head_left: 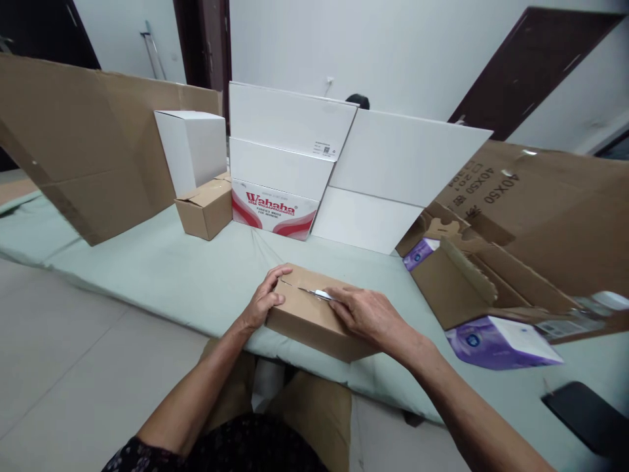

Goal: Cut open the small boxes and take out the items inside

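A brown cardboard box (319, 328) lies lengthwise on the green cloth, close to the front edge. My left hand (262, 303) grips its left end, with the thumb on the top near the edge and fingers over the far corner. In my right hand (371, 314) is a knife (322, 295) with a white handle, its thin blade pointing left along the box's top. A short dark slit or line shows in the top just left of the blade tip. Whether the tip touches the cardboard, I cannot tell.
Behind stand a small brown box (204, 206), a tall white box (196, 147), a Wahaha carton (275, 213) and white panels (393, 157). Large cardboard sheets flank both sides. To the right are an opened carton (442, 282), a purple box (496, 344) and a black flat object (584, 416).
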Demonstrator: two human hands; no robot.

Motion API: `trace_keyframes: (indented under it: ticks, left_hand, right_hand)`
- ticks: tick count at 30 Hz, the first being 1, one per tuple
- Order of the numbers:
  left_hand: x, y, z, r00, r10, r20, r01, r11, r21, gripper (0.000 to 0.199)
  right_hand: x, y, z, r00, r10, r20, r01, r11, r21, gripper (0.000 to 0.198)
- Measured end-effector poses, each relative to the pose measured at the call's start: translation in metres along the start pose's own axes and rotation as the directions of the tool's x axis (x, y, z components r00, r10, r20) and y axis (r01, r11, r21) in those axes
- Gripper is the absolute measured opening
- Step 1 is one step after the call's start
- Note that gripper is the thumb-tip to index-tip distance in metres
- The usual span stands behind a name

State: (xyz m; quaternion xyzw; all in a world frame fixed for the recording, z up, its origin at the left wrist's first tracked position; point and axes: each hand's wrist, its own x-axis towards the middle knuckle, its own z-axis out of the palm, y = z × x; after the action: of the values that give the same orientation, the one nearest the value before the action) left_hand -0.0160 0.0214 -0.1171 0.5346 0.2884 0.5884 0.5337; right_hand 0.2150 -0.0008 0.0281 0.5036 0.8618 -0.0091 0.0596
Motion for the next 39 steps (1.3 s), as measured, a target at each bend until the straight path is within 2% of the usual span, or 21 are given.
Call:
trace_keyframes:
  ticks: [7, 16, 20, 24, 30, 33, 39]
  left_hand:
    - [0.000, 0.001, 0.000, 1.000, -0.002, -0.009, 0.002, 1.000, 0.004, 0.067]
    - [0.000, 0.001, 0.000, 1.000, -0.005, -0.019, 0.005, 1.000, -0.003, 0.064]
    - [-0.001, 0.001, 0.001, 1.000, -0.004, -0.029, 0.004, 1.000, -0.003, 0.065]
    - [-0.003, 0.000, 0.000, 0.999, 0.004, -0.039, -0.005, 1.000, -0.007, 0.065]
    - [-0.006, -0.001, 0.001, 0.998, 0.022, -0.065, -0.023, 1.000, -0.007, 0.065]
    - [-0.005, -0.001, 0.003, 0.997, 0.019, -0.077, -0.019, 1.000, 0.003, 0.064]
    - [-0.003, -0.001, 0.003, 0.997, 0.023, -0.068, -0.021, 0.999, 0.027, 0.061]
  right_hand:
    - [-0.010, 0.020, 0.008, 0.998, -0.026, -0.060, 0.029, 0.998, 0.058, 0.037]
    - [-0.013, 0.030, 0.015, 0.991, -0.060, -0.118, 0.066, 0.997, 0.043, 0.035]
    - [-0.016, 0.031, 0.020, 0.990, -0.039, -0.132, 0.048, 0.997, 0.061, 0.038]
    - [-0.026, 0.031, 0.029, 0.977, 0.031, -0.211, -0.009, 0.994, 0.105, 0.040]
    - [-0.037, 0.025, 0.041, 0.943, 0.027, -0.333, 0.008, 0.995, 0.104, 0.040]
    - [-0.036, 0.023, 0.038, 0.947, 0.047, -0.316, -0.013, 0.994, 0.108, 0.038]
    - [-0.028, 0.025, 0.017, 0.987, 0.045, -0.155, -0.019, 0.987, 0.162, 0.037]
